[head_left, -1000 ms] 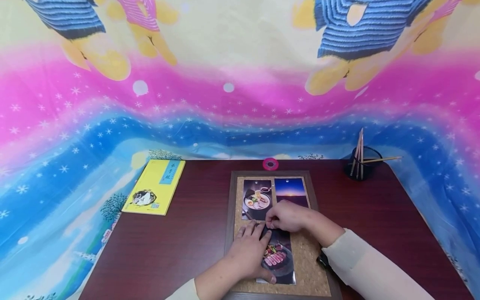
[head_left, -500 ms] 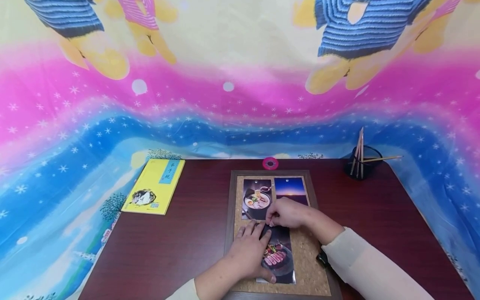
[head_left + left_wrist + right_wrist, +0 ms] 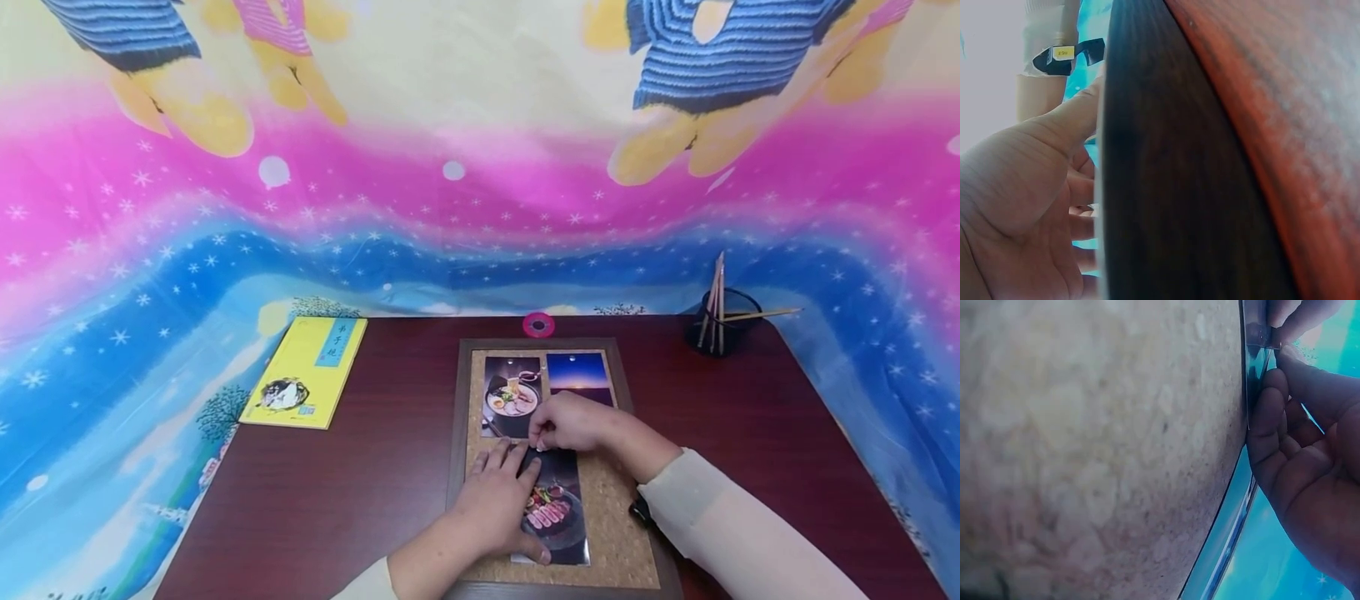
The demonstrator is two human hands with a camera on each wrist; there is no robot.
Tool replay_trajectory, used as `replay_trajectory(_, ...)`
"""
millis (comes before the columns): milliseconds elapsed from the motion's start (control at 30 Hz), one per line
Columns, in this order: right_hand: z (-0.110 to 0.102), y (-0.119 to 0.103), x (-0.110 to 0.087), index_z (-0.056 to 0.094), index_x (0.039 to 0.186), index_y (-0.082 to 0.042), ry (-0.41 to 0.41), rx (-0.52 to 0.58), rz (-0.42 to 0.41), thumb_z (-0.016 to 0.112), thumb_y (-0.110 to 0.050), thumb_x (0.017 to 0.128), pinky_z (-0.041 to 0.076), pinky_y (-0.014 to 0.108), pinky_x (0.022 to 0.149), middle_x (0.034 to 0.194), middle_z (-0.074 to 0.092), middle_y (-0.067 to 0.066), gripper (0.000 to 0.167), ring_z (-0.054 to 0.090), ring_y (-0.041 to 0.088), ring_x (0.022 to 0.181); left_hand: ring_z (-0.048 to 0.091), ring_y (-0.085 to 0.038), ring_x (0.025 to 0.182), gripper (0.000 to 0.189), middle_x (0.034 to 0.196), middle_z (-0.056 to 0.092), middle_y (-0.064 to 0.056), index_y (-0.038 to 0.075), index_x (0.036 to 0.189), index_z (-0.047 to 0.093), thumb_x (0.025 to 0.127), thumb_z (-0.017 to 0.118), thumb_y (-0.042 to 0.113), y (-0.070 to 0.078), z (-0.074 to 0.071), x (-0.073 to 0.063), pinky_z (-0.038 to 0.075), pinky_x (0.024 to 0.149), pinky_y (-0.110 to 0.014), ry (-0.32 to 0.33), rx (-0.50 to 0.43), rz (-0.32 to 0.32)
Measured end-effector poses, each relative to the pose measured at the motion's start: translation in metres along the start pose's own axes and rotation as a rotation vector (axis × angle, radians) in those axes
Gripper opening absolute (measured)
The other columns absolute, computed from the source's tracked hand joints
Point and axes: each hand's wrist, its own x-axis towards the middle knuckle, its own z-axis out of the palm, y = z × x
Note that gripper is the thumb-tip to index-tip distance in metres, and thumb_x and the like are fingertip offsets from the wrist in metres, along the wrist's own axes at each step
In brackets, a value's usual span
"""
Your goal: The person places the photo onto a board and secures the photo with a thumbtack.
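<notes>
A framed cork board (image 3: pixel 622 533) lies on the desk with photos on it. My left hand (image 3: pixel 495 500) spreads its fingers flat over the left side of a photo of sliced meat (image 3: pixel 558 508); its palm shows in the left wrist view. At that photo's top edge, my right hand (image 3: pixel 573 421) pinches a small clear push pin (image 3: pixel 538 450), mostly covered by the fingertips. In the right wrist view the curled fingers (image 3: pixel 1269 415) meet the board's surface. Above are a noodle bowl photo (image 3: pixel 513 396) and a sunset photo (image 3: pixel 576 373), partly behind my right hand, each with a pin at its top.
A yellow book (image 3: pixel 307 375) lies at the desk's left. Pink-rimmed tape (image 3: pixel 538 325) sits behind the board. A black mesh cup (image 3: pixel 705 337) with several pencils stands at the back right. A black object (image 3: pixel 640 512) lies by the board's right edge, partly under the sleeve.
The view has shifted slightly. Both hands stay in the same places on the photo, the right fingertips still pinching at its top edge.
</notes>
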Motion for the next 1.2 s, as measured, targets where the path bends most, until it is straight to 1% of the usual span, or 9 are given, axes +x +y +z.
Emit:
replay_trajectory(300, 0.0017, 0.0, 0.0001, 0.077, 0.086, -0.024, -0.014, 0.008, 0.021, 0.075, -0.011, 0.095, 0.051, 0.03, 0.07, 0.08, 0.064, -0.014, 0.016, 0.058, 0.007, 0.072, 0.029, -0.038, 0.152, 0.126, 0.166, 0.034, -0.013, 0.017, 0.157, 0.048, 0.058, 0.077, 0.089, -0.0006, 0.0032, -0.0002, 0.033, 0.118, -0.06, 0.005, 0.012, 0.006)
replay_trajectory(533, -0.0011, -0.0017, 0.0004, 0.077, 0.086, -0.025, -0.015, -0.006, 0.022, 0.075, -0.012, 0.095, 0.051, 0.03, 0.072, 0.079, 0.065, -0.014, 0.016, 0.058, 0.007, 0.072, 0.028, -0.037, 0.152, 0.125, 0.166, 0.033, -0.013, 0.017, 0.157, 0.047, 0.059, 0.077, 0.088, -0.0003, 0.0019, 0.0009, 0.032, 0.118, -0.06, 0.002, -0.002, 0.005)
replay_trajectory(900, -0.0038, -0.0021, 0.0034, 0.076, 0.085, -0.025, -0.022, -0.002, 0.058, 0.076, -0.013, 0.095, 0.051, 0.03, 0.069, 0.08, 0.064, -0.012, 0.015, 0.058, 0.01, 0.071, 0.03, -0.037, 0.152, 0.125, 0.166, 0.034, -0.013, 0.017, 0.157, 0.048, 0.058, 0.078, 0.087, -0.0013, 0.0015, 0.0023, 0.032, 0.118, -0.059, 0.007, 0.001, 0.001)
replay_trajectory(1200, -0.0026, 0.0037, 0.005, 0.078, 0.084, -0.027, -0.02, -0.016, 0.024, 0.078, -0.015, 0.094, 0.052, 0.029, 0.071, 0.079, 0.065, -0.017, 0.015, 0.059, 0.006, 0.072, 0.028, -0.037, 0.153, 0.125, 0.167, 0.032, -0.012, 0.017, 0.158, 0.047, 0.059, 0.077, 0.088, -0.0021, 0.001, 0.0036, 0.032, 0.118, -0.059, -0.01, -0.006, 0.0)
